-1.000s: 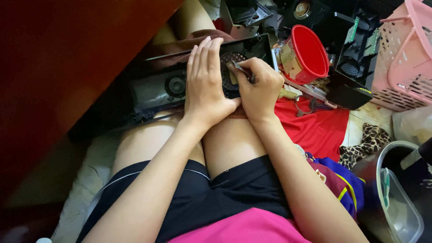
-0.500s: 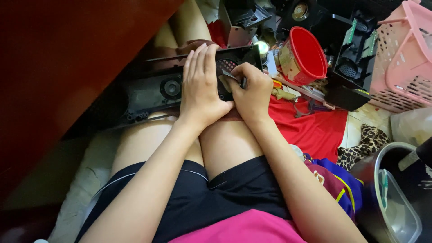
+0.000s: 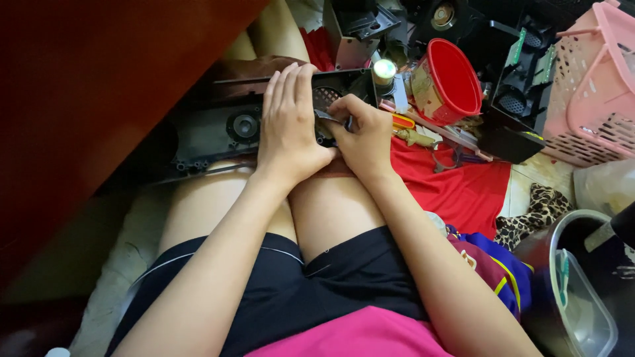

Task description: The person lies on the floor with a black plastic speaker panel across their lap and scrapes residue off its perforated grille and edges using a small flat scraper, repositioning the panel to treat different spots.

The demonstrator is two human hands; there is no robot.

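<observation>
1. Your left hand [image 3: 289, 125] lay flat, fingers stretched out, pressing a black speaker panel [image 3: 225, 129] across your knees.
2. Your right hand [image 3: 360, 135] was clenched around a small dark tool [image 3: 329, 118], its tip against the panel beside the left fingers.
3. A red bucket [image 3: 453, 79] and a pink basket [image 3: 592, 92] stood nearby on the floor.

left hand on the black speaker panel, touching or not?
Touching. Head view: the left hand lies flat on the black speaker panel, fingers spread over its top, no gap visible.
</observation>
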